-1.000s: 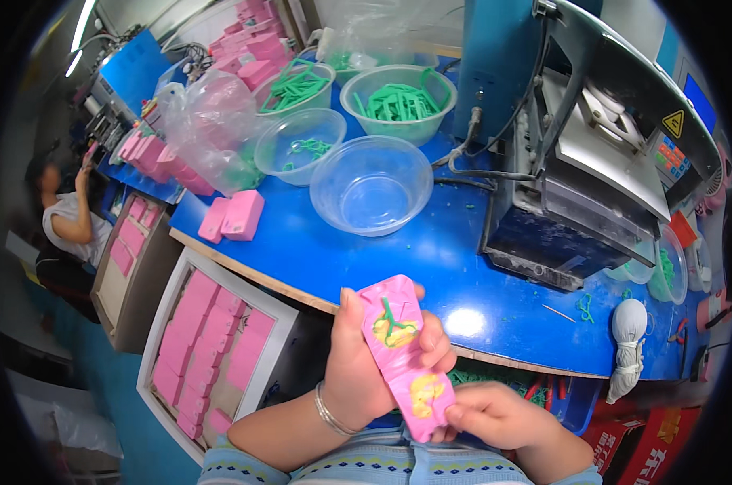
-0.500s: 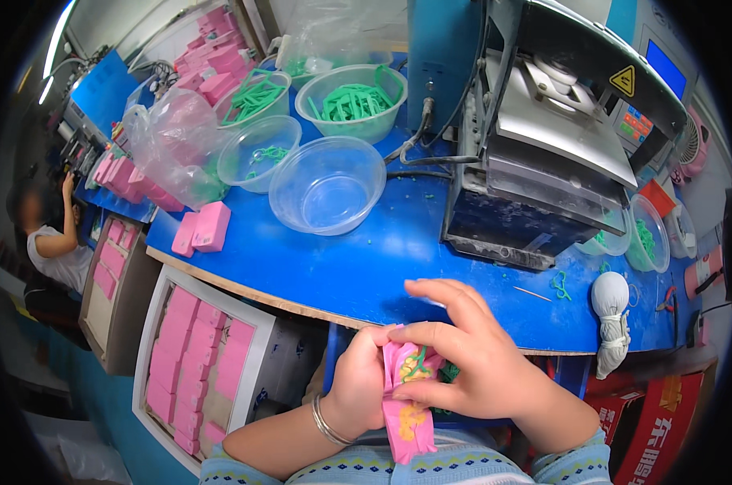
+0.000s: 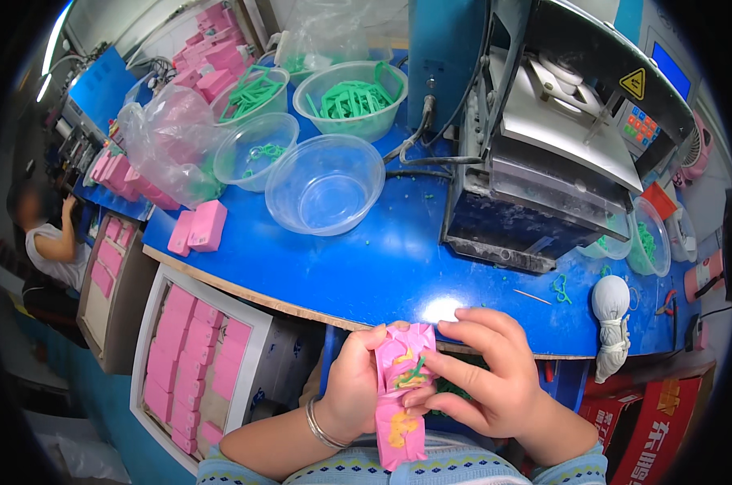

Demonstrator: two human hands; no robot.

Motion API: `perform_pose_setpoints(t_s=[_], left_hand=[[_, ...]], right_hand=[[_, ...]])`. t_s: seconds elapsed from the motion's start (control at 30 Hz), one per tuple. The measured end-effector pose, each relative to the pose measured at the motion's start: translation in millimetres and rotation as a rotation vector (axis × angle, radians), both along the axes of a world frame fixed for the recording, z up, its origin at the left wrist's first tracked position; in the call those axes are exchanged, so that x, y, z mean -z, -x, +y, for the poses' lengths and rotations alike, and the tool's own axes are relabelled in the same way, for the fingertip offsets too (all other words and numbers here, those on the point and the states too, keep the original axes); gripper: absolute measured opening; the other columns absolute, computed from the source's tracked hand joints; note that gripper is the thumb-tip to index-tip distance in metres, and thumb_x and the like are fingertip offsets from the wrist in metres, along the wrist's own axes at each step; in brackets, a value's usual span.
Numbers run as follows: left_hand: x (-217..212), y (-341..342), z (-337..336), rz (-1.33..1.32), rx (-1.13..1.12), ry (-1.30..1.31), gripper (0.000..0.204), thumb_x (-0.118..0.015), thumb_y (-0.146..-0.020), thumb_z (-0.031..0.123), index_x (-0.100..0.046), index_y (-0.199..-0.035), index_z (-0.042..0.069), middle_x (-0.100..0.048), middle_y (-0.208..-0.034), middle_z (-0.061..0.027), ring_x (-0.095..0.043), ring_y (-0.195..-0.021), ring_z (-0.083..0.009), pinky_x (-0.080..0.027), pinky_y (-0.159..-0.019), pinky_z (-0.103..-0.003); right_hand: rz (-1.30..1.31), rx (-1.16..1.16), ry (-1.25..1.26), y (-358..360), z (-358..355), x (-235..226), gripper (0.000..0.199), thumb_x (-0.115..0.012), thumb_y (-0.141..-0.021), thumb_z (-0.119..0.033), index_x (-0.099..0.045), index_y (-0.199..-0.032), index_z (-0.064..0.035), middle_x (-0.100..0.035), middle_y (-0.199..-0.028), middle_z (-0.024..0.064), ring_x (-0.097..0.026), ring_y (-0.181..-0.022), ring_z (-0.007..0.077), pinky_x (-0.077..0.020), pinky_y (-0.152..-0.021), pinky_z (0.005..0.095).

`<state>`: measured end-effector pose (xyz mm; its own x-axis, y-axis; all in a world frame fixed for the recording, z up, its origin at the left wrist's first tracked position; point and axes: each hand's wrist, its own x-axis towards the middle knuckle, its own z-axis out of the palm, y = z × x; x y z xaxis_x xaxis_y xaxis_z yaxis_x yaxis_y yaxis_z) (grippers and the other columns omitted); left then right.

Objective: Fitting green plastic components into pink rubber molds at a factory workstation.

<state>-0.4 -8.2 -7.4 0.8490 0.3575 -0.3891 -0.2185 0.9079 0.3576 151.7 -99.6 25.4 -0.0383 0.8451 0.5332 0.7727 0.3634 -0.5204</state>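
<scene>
My left hand [image 3: 352, 380] is wrapped around a pink, rubbery-looking mould [image 3: 401, 447], held upright in front of my body. Its two parts are folded apart, and both faces carry yellow patches. A thin green branched piece [image 3: 413, 373] lies on the upper part. Over the mould's right side, my right hand [image 3: 491, 372] has its fingers spread. Its index fingertip is close to the green piece, and a lower fingertip rests against the mould near the fold. Whether the index finger touches the green piece I cannot tell.
An empty clear bowl [image 3: 326, 186] stands on the blue table [image 3: 301, 271], with bowls of green pieces [image 3: 354, 101] behind. A black-and-silver machine [image 3: 536, 178] fills the right. Near it lie a wooden stick [image 3: 532, 297] and a white tied bundle [image 3: 611, 311]. Pink blocks [image 3: 208, 226] sit left; a person [image 3: 55, 242] works beyond.
My right hand has drawn back to the right and its fingers have spread, uncovering more of the mould. The mould's upper part now faces me more fully, still in my left hand.
</scene>
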Motion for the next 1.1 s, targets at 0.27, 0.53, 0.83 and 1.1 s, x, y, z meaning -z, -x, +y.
perform_pose_setpoints(t_s=[0.27, 0.53, 0.83, 1.1], left_hand=[[-26, -8, -3, 0.054, -0.039, -0.103, 0.063, -0.026, -0.085, 0.050, -0.042, -0.117, -0.001, -0.057, -0.087, -0.0227, -0.052, -0.052, -0.0231, -0.043, -0.050, -0.035], [-14, -6, 2, -0.049, 0.034, -0.170, 0.062, -0.023, -0.087, 0.050, -0.039, -0.119, 0.000, -0.056, -0.075, -0.0196, -0.048, -0.046, -0.0217, -0.043, -0.047, -0.034], [-3, -1, -5, 0.092, 0.142, -0.399, 0.056, -0.037, -0.088, 0.050, -0.042, -0.113, 0.000, -0.052, -0.094, -0.0076, -0.052, -0.085, -0.0125, -0.044, -0.073, -0.026], [3, 3, 2, 0.171, 0.285, -1.198, 0.072, -0.077, -0.066, 0.019, -0.035, -0.123, 0.003, -0.047, -0.108, -0.0075, -0.050, -0.096, -0.0136, -0.042, -0.083, -0.028]], right_hand=[[0.593, 0.096, 0.267, 14, -12, 20, 0.013, -0.066, -0.078, -0.007, -0.057, -0.087, -0.0034, -0.052, -0.070, 0.0040, -0.047, -0.057, 0.0109, -0.0382, -0.053, 0.0235], [0.910, 0.099, 0.130, 16, -14, 32, 0.026, -0.062, -0.078, -0.004, -0.052, -0.103, -0.0017, -0.045, -0.090, 0.0058, -0.046, -0.075, 0.0090, -0.0400, -0.067, 0.0224], [0.343, -0.125, 0.208, -4, 15, -4, 0.017, -0.068, -0.069, -0.010, -0.058, -0.081, -0.0043, -0.047, -0.084, 0.0092, -0.048, -0.075, 0.0229, -0.0401, -0.069, 0.0321], [0.004, -0.130, -0.035, 17, 10, -22, 0.020, -0.067, -0.063, -0.012, -0.058, -0.079, -0.0046, -0.051, -0.090, 0.0078, -0.050, -0.082, 0.0232, -0.0389, -0.071, 0.0337]])
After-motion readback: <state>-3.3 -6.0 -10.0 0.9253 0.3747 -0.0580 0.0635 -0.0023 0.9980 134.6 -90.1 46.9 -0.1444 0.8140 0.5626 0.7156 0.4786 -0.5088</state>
